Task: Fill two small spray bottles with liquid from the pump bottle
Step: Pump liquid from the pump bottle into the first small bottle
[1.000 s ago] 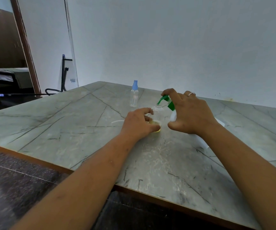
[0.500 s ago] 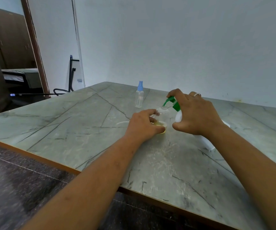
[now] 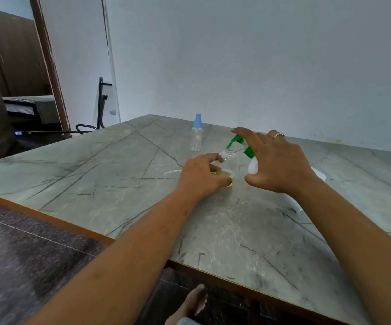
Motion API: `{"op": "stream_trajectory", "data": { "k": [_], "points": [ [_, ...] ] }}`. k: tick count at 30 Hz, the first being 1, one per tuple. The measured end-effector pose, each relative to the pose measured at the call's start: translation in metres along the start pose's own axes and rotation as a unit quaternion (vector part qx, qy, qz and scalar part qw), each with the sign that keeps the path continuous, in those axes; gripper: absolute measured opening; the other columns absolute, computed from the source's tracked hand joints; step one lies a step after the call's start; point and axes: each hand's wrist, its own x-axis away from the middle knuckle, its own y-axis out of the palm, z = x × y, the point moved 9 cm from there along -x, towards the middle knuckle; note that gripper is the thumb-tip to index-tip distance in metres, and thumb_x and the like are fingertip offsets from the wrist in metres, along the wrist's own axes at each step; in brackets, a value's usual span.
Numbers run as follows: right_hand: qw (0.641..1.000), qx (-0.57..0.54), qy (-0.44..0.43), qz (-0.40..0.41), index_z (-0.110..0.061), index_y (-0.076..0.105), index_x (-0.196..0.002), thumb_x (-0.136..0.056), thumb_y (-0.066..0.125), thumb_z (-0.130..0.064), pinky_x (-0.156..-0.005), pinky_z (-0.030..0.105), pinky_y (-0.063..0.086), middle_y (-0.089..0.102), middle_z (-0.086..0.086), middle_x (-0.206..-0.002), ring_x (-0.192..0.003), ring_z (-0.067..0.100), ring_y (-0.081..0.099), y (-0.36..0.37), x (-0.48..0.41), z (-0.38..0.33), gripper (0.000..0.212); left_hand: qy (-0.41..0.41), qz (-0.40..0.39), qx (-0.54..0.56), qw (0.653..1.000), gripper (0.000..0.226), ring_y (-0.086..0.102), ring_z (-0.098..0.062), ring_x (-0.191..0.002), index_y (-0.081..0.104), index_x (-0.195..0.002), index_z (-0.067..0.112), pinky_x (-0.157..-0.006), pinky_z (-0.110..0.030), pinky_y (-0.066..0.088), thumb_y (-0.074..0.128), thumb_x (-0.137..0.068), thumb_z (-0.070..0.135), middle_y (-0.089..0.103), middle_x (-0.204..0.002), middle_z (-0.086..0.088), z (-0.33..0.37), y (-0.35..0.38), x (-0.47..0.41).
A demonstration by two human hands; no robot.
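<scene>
Spray bottles number two: an uncapped one [image 3: 227, 165] with a little yellow liquid at its bottom stands on the bench [image 3: 95, 174] in the left hand [image 3: 200, 177], whose fingers curl closed around its lower body; a blue-capped one [image 3: 196, 134] stands beyond that hand, untouched. One pump bottle [image 3: 252, 164], white with a green pump head [image 3: 237, 143], sits under the right hand [image 3: 276, 163]. That hand is spread open, forefinger resting on the pump head, thumb apart from the body.

Pump bottle [image 3: 252, 165] body mostly hidden behind right hand [image 3: 281, 164].
</scene>
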Motion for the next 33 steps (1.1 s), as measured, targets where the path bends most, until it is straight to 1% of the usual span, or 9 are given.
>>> {"op": "stream_trajectory", "data": {
  "k": [6,10,13,16,18,22,26,30,33],
  "points": [
    [1.000,-0.005,-0.011,0.006,-0.042,-0.001,-0.148,-0.071,0.066,-0.045,-0.075,0.037,0.052,0.053,-0.003,-0.131,-0.114,0.027,0.048,-0.0028,0.0013,-0.0019,0.103,-0.001,0.004,-0.004,1.000,0.055,0.057,-0.006,-0.089,0.058,-0.120,0.027,-0.091,-0.023,0.044,0.079,-0.070,0.037,0.067,-0.113,0.001,-0.0012,-0.0001,-0.0008],
    [1.000,-0.005,-0.002,0.001,-0.039,0.014,-0.144,-0.070,0.068,-0.045,-0.076,0.035,0.051,0.054,-0.004,-0.131,-0.111,0.025,0.049,-0.0034,0.0006,-0.0023,0.092,-0.002,0.001,-0.008,1.000,0.054,0.057,-0.006,-0.090,0.058,-0.120,0.027,-0.094,-0.025,0.044,0.078,-0.071,0.039,0.067,-0.112,0.002,-0.0014,-0.0002,-0.0014],
    [1.000,-0.005,0.003,-0.004,-0.038,0.019,-0.140,-0.068,0.069,-0.044,-0.072,0.032,0.049,0.055,-0.004,-0.129,-0.107,0.024,0.050,-0.0034,0.0009,-0.0032,0.088,-0.003,0.001,-0.004,1.000,0.054,0.059,-0.008,-0.094,0.058,-0.120,0.027,-0.094,-0.025,0.044,0.078,-0.071,0.038,0.067,-0.113,0.002,-0.0016,-0.0006,-0.0010],
    [1.000,-0.015,0.006,-0.001,-0.035,0.027,-0.136,-0.067,0.069,-0.040,-0.065,0.028,0.041,0.056,-0.004,-0.124,-0.104,0.024,0.049,-0.0050,-0.0005,-0.0045,0.081,0.000,-0.003,0.004,1.000,0.055,0.061,-0.011,-0.098,0.058,-0.121,0.026,-0.094,-0.026,0.045,0.078,-0.071,0.037,0.066,-0.114,0.000,-0.0012,0.0004,-0.0017],
    [1.000,-0.020,0.005,0.006,-0.033,0.031,-0.132,-0.066,0.068,-0.039,-0.063,0.028,0.042,0.057,-0.003,-0.122,-0.103,0.024,0.049,-0.0058,-0.0020,-0.0063,0.076,0.003,-0.001,0.005,1.000,0.056,0.060,-0.011,-0.097,0.058,-0.122,0.025,-0.094,-0.026,0.045,0.078,-0.071,0.037,0.065,-0.115,0.000,-0.0006,-0.0003,-0.0019],
    [1.000,-0.014,0.009,0.005,-0.032,0.029,-0.135,-0.067,0.068,-0.040,-0.066,0.030,0.045,0.056,-0.003,-0.124,-0.105,0.024,0.049,-0.0048,-0.0033,-0.0069,0.079,0.008,0.002,0.007,1.000,0.053,0.058,-0.007,-0.090,0.060,-0.119,0.025,-0.089,-0.021,0.043,0.079,-0.071,0.036,0.065,-0.113,0.000,-0.0008,-0.0010,-0.0019],
    [1.000,-0.004,0.010,-0.007,-0.034,0.024,-0.139,-0.069,0.069,-0.042,-0.072,0.033,0.048,0.055,-0.002,-0.127,-0.110,0.025,0.048,-0.0042,-0.0025,-0.0084,0.084,-0.001,0.002,0.029,1.000,0.053,0.058,-0.008,-0.091,0.061,-0.118,0.024,-0.090,-0.024,0.046,0.080,-0.069,0.034,0.065,-0.112,-0.001,-0.0012,-0.0035,-0.0005],
    [1.000,-0.016,0.008,0.003,-0.032,0.031,-0.130,-0.067,0.068,-0.040,-0.063,0.029,0.044,0.059,-0.002,-0.119,-0.103,0.023,0.048,-0.0056,-0.0038,-0.0077,0.074,-0.003,-0.005,0.009,1.000,0.056,0.060,-0.010,-0.096,0.058,-0.122,0.025,-0.095,-0.027,0.045,0.078,-0.071,0.037,0.064,-0.117,0.000,0.0000,-0.0008,0.0001],
    [1.000,-0.015,0.007,0.004,-0.032,0.030,-0.131,-0.067,0.068,-0.040,-0.063,0.029,0.045,0.059,-0.002,-0.119,-0.103,0.023,0.048,-0.0043,-0.0047,-0.0074,0.074,-0.009,-0.008,0.008,1.000,0.055,0.061,-0.013,-0.101,0.058,-0.122,0.026,-0.097,-0.029,0.045,0.078,-0.072,0.038,0.064,-0.118,0.000,-0.0008,0.0000,-0.0004]
  ]
}}
